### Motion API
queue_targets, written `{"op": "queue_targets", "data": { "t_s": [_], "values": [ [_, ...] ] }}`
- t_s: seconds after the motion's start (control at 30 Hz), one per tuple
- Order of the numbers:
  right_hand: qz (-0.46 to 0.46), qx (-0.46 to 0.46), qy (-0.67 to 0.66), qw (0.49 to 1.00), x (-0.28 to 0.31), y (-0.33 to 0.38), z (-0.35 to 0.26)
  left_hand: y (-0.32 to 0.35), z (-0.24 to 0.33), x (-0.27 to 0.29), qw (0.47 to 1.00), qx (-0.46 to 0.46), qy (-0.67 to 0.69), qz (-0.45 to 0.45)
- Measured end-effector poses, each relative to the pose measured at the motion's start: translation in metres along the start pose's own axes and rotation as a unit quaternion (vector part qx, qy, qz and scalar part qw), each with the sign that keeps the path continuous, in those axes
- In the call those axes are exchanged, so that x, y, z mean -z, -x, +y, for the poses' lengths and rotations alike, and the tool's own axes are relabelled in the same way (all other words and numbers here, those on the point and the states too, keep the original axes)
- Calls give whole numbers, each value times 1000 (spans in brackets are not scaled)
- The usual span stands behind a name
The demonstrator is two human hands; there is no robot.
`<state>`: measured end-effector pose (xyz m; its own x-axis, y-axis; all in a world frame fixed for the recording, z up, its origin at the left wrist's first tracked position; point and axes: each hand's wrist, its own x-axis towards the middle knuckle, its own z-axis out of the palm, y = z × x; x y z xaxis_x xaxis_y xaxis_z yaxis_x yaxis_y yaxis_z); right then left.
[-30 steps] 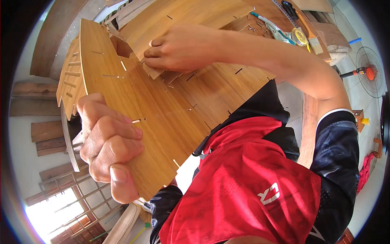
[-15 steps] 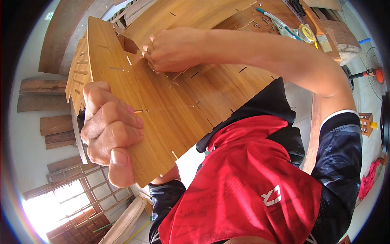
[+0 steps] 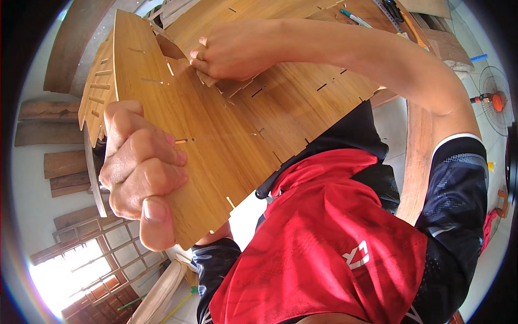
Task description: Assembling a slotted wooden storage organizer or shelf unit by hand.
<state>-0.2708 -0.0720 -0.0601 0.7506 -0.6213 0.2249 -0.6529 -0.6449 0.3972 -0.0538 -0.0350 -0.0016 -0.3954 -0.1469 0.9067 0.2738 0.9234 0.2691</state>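
A wide, thin wooden board [image 3: 216, 140] with slots cut through it is tilted across the middle of the view. My left hand [image 3: 143, 167] is closed around its left edge, thumb below and fingertips over the face. Farther in, my right hand [image 3: 234, 51] is bent down with its fingers curled on a small brown wooden piece [image 3: 207, 79] against the slotted surface. The fingertips are partly hidden, so the exact grip is unclear. Beside them stands a darker wooden divider [image 3: 171, 47]. A panel with short bars [image 3: 101, 86] shows behind the board's left edge.
A teal-handled tool [image 3: 352, 17] and a metal ruler [image 3: 389, 15] lie on the table at the far right, partly behind my forearm. A fan [image 3: 493, 101] stands on the right. Planks [image 3: 48, 133] lean at the left, above a metal grille [image 3: 116, 243].
My right hand and forearm have moved slightly up, and more of the small wooden piece shows below the fingers. The forearm now covers the tape measure and screws. My left hand keeps its hold.
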Motion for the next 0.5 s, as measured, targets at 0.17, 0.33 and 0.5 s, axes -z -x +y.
{"op": "queue_targets", "data": {
  "t_s": [0.17, 0.33, 0.5],
  "values": [
    [-50, -32, -26, 998, 7, 0, 8, -8, -11, 10, 996, -44, 32, -66],
    [-71, -36, -51, 995, 13, -14, 0, -11, -8, 20, 992, -64, 7, -112],
    [168, -147, -92, 970, -1, 33, -18, -7, -25, -21, 991, -45, 103, -75]
  ]
}}
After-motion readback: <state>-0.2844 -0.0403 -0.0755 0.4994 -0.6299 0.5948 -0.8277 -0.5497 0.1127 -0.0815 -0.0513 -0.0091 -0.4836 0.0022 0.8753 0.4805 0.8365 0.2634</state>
